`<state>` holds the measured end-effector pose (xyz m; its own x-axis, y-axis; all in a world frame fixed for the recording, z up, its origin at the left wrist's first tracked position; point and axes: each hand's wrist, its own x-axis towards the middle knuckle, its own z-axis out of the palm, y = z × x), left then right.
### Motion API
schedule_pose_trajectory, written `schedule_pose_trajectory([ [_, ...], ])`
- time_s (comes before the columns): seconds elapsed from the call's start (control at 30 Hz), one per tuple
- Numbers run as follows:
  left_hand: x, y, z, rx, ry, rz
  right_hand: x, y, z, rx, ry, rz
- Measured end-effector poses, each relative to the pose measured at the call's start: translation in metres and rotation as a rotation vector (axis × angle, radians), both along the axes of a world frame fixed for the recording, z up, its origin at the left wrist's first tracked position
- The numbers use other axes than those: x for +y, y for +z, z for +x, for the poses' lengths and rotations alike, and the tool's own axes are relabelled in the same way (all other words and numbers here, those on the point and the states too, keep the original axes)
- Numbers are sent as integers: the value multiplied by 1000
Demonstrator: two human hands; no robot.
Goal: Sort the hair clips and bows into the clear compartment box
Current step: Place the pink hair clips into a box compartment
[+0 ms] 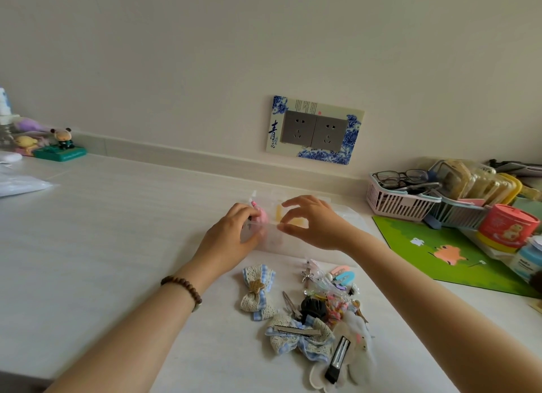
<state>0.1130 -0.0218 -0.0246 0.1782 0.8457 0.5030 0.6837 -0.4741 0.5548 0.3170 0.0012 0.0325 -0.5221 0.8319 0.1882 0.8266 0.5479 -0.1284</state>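
Note:
The clear compartment box (346, 216) lies on the white table beyond a pile of hair accessories. My left hand (231, 234) grips the box's left end, fingers curled over a pink item (262, 216) inside it. Over the box's middle hovers my right hand (313, 225), fingers spread and curved, holding nothing; a yellow piece (278, 212) shows in a compartment under it. Nearer me lie a lace and blue gingham bow (258, 293), a second bow with a metal clip (302, 337), a black claw clip (313, 306), a black flat clip (337, 360) and several small coloured clips (341, 277).
A green mat (445, 252) lies to the right. Behind it stand a pink basket with glasses (396, 202), a red tin (507, 225) and food packs. Small figurines (61, 143) sit at the far left by the wall. A double socket (315, 130) is on the wall.

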Motion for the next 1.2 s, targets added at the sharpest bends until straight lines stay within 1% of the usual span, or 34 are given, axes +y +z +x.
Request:
schedule_pose_trajectory([
  [0.07, 0, 0, 0, -1, 1, -6, 2, -1, -3, 71, 17, -37],
  [0.13, -1, 0, 0, 3, 3, -1, 2, -1, -6, 224, 31, -84],
  [0.2, 0, 0, 0, 6, 3, 4, 1, 1, -6, 329, 35, -116],
  [0.3, 0, 0, 0, 0, 4, 8, 0, 4, -4, 422, 19, -107],
  [0.4, 0, -1, 1, 0, 7, 10, 7, 9, -4, 569, -27, -57],
  [0.43, 1, -1, 1, -2, 6, 5, 10, 11, -6, 587, -46, -40],
  [0.5, 1, -1, 1, -7, 1, 2, 20, 13, -12, 566, -89, -53],
  [0.57, 1, 0, 1, -10, -3, 6, 29, 13, -18, 485, -122, -114],
  [0.6, 0, 0, 1, -8, -2, 6, 33, 11, -19, 431, -132, -107],
  [0.67, 0, 0, 0, 3, 1, 2, 37, 9, -17, 348, -160, -1],
  [0.73, 1, 0, 0, 10, 1, 9, 29, 11, -13, 375, -170, 94],
  [0.8, 3, -2, 0, 9, 4, 31, 12, 15, -7, 421, -119, 118],
  [0.87, 5, -3, 0, 21, 10, 52, -10, 16, 1, 418, -55, 63],
  [0.93, 7, -4, -1, 47, 16, 91, -31, 13, 14, 363, -27, -18],
  [1.0, 6, -2, 0, 73, 0, 124, -44, 7, 26, 286, -46, -100],
  [1.07, 6, -3, 1, 90, -30, 112, -50, -1, 33, 224, -85, -151],
  [1.2, 3, -6, 3, 97, -44, 101, -54, -11, 31, 168, -154, -154],
])
